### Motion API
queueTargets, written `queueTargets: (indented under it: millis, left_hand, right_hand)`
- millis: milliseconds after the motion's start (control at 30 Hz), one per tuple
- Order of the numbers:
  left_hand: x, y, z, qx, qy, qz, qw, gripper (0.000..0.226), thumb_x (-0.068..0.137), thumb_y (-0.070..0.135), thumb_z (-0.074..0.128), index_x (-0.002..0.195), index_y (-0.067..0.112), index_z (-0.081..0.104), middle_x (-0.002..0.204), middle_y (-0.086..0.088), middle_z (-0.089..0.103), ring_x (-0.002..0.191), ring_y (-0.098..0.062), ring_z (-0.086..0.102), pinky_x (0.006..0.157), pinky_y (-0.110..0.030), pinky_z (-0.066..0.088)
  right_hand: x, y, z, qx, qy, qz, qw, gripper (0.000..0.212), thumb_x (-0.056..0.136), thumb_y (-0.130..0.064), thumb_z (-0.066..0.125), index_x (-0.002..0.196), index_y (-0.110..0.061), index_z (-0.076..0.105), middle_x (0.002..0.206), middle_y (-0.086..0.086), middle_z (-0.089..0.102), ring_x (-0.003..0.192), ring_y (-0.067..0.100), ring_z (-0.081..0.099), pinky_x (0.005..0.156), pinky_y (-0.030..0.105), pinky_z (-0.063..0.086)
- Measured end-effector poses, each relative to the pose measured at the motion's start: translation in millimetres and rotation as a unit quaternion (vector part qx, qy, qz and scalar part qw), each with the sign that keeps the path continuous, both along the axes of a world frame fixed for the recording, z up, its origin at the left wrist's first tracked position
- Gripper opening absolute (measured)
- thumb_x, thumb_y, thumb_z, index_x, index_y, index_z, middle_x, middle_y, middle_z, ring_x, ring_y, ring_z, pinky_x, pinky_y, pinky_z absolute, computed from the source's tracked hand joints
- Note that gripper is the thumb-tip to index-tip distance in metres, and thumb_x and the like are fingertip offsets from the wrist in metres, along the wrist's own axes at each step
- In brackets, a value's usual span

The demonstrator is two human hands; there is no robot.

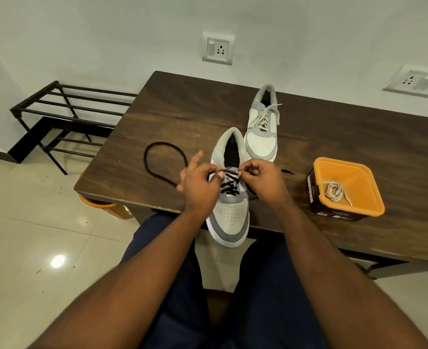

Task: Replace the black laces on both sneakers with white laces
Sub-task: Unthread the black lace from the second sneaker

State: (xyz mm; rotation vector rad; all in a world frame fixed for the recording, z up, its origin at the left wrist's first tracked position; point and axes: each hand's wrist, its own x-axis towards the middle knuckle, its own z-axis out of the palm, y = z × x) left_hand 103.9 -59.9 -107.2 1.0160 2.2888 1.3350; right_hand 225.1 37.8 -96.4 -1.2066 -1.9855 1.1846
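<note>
Near sneaker (229, 215) sits at the front edge of the table (182, 109), toe overhanging, black lace (229, 185) still crossed through its eyelets; left hand (200, 187) and right hand (264, 178) each pinch the lace at the top eyelets. A loose black lace loop (161, 159) trails left on the table. Far sneaker (262, 127) carries a white lace (264, 117); a second white lace (335, 190) lies coiled in the orange tub (359, 212) at right.

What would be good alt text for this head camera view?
Both hands, left hand and right hand, pinch the black lace on the near sneaker on a wooden table. A white-laced sneaker sits behind; an orange tub holds a white lace.
</note>
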Motion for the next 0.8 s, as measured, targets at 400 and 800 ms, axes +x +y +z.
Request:
queueTargets:
  millis: [400, 800]
  left_hand:
    - [5.1, 16.6, 20.2, -0.152, 0.228, -0.15, 0.95, 0.02, 0.097, 0.037, 0.053, 0.105, 0.031, 0.07, 0.164, 0.003, 0.005, 0.149, -0.029, -0.006, 0.115, -0.059, 0.008]
    - [5.7, 1.4, 2.8, 0.075, -0.095, 0.111, 0.986, 0.009, 0.092, 0.023, 0.063, 0.096, 0.032, 0.063, 0.148, -0.008, 0.039, 0.137, -0.03, 0.035, 0.113, -0.051, 0.029]
  right_hand:
    - [3.4, 1.4, -9.1, -0.049, 0.049, -0.001, 0.998, 0.011, 0.084, -0.004, 0.07, 0.083, -0.015, 0.071, 0.074, 0.0, 0.072, 0.065, 0.004, 0.065, 0.064, 0.02, 0.05]
    - [-1.2, -5.5, -10.1, -0.064, 0.088, -0.043, 0.993, 0.012, 0.083, 0.005, 0.066, 0.086, -0.006, 0.068, 0.066, 0.0, 0.062, 0.055, 0.003, 0.054, 0.053, 0.014, 0.046]
